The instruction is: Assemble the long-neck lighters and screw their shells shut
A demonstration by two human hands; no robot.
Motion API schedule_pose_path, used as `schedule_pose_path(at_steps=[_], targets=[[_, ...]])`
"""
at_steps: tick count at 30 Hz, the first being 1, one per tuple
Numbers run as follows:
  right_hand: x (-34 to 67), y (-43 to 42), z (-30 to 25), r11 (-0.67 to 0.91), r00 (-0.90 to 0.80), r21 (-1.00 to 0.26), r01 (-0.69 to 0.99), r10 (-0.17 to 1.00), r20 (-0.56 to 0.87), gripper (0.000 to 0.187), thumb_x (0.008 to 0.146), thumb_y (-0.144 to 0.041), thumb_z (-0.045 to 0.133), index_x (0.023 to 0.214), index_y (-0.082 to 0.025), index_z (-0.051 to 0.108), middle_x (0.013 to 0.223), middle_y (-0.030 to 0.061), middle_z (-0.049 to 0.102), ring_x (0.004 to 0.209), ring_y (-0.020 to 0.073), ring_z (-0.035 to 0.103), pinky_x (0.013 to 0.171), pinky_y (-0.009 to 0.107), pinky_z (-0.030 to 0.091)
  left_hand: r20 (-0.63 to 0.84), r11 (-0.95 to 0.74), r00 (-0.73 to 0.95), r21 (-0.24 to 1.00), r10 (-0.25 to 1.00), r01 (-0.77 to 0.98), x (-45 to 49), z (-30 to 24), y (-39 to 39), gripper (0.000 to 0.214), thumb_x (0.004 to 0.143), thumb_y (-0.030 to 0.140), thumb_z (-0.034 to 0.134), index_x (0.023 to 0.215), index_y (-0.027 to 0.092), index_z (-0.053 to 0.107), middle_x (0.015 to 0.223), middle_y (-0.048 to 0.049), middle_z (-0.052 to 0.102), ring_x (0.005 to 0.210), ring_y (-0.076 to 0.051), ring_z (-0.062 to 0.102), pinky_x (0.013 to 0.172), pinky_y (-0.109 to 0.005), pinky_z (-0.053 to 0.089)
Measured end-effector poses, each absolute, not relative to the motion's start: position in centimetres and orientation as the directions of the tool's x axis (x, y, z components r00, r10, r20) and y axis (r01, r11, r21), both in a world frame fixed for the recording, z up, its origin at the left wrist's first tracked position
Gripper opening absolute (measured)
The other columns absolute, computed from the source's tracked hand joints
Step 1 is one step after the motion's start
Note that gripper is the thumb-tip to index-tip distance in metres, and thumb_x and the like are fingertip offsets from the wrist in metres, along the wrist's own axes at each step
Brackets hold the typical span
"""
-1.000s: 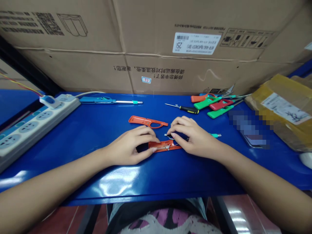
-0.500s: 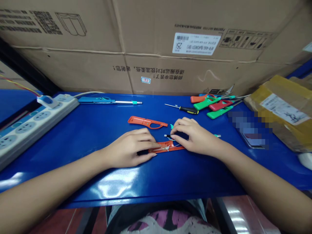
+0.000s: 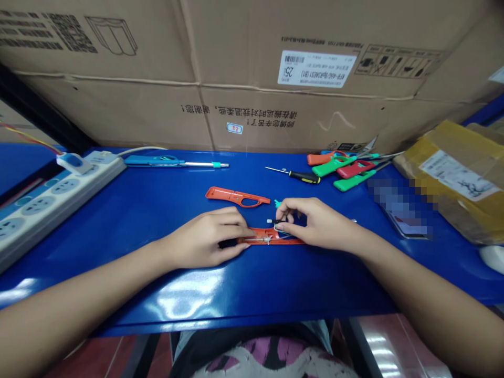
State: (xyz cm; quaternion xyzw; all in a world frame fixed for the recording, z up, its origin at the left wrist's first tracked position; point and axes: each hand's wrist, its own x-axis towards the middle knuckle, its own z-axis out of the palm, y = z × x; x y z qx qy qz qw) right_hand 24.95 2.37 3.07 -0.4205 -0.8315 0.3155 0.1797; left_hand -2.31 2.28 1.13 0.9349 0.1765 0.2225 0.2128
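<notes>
"What's the biggest thing here?"

"The glossy blue counter. On it lies the long, open, orange plastic casing half, hollow side up; I'd place everything by that."

"And the hands?"

"The left hand is closed round the casing's left end, thumb at the near edge, fingertips over the hollow. The right hand is over its right end, partly hiding it, thumb and forefinger pinched on something small."

"How does the casing lie?"

"Its long axis runs left to right, from one hand toward the other. On its far side, a little to the left, is a second orange plastic half with a loop, apart from both hands."

"Anything inside?"

"A slim, pale tube, in the left part of the casing and parallel to it."

"So which relation counts?"

"I'd say that of the small black part with a white tip, in the right hand's pinch. It's just beyond the casing's far edge, near the middle, tip pointing left, nearly parallel. The right hand is the nearer. Whether it touches the casing, I can't tell."

"And smallest?"

"A thin, pale wire at the casing's far edge; its ends are hidden."
</notes>
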Motion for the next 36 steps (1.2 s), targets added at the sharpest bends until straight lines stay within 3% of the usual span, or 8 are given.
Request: schedule_pose_path(at_steps=[9,14,20,27,36], targets=[[25.2,2.2,3.8,0.384,-0.546,-0.761,0.522,0.836,0.047,0.011,0.089,-0.029,0.066,0.091,-0.018,0.065,0.084,0.0011,0.068,0.074,0.0126,0.061,0.070,0.026,0.051,0.314,-0.847,0.827,0.427,0.467,0.316,-2.9,1.5,2.6,0.021,0.093,0.022,0.062,0.112,0.016,0.070,0.095,-0.0071,0.070,0.089,-0.019,0.064,0.080,-0.033,0.054],[24.9,2.2,3.2,0.470,-0.591,-0.736,0.487,0.798,0.119,0.006,0.090,-0.022,0.065,0.092,-0.017,0.067,0.089,0.0019,0.070,0.078,0.0121,0.062,0.076,0.025,0.050,0.350,-0.842,0.794,0.416,0.497,0.343,-2.7,1.5,2.3,0.017,0.092,0.025,0.066,0.106,0.017,0.070,0.098,-0.0065,0.070,0.091,-0.019,0.065,0.082,-0.034,0.054],[24.2,2.2,2.5,0.523,-0.599,-0.683,0.510,0.785,0.154,0.004,0.089,-0.014,0.066,0.088,-0.016,0.070,0.079,-0.0002,0.068,0.066,0.0085,0.057,0.065,0.021,0.045,0.338,-0.840,0.806,0.436,0.485,0.323,-2.5,1.1,2.4,0.025,0.095,0.024,0.063,0.118,0.019,0.068,0.111,-0.0083,0.071,0.103,-0.021,0.066,0.091,-0.036,0.054],[24.1,2.2,2.0,0.516,-0.495,-0.699,0.496,0.829,0.260,0.005,0.088,-0.021,0.070,0.090,-0.017,0.072,0.071,-0.0023,0.064,0.058,0.0076,0.049,0.057,0.022,0.038,0.316,-0.829,0.834,0.494,0.451,0.261,-2.4,1.0,2.5,0.028,0.097,0.021,0.060,0.124,0.019,0.067,0.114,-0.0079,0.073,0.106,-0.020,0.066,0.093,-0.035,0.055],[24.2,2.4,2.0,0.320,-0.456,-0.838,0.443,0.884,0.097,0.014,0.089,-0.027,0.068,0.096,-0.015,0.071,0.073,-0.0004,0.066,0.065,0.0104,0.058,0.059,0.023,0.044,0.309,-0.818,0.823,0.499,0.476,0.285,-2.6,1.0,2.6,0.029,0.096,0.023,0.061,0.125,0.018,0.065,0.110,-0.0093,0.072,0.102,-0.020,0.066,0.090,-0.034,0.055]])
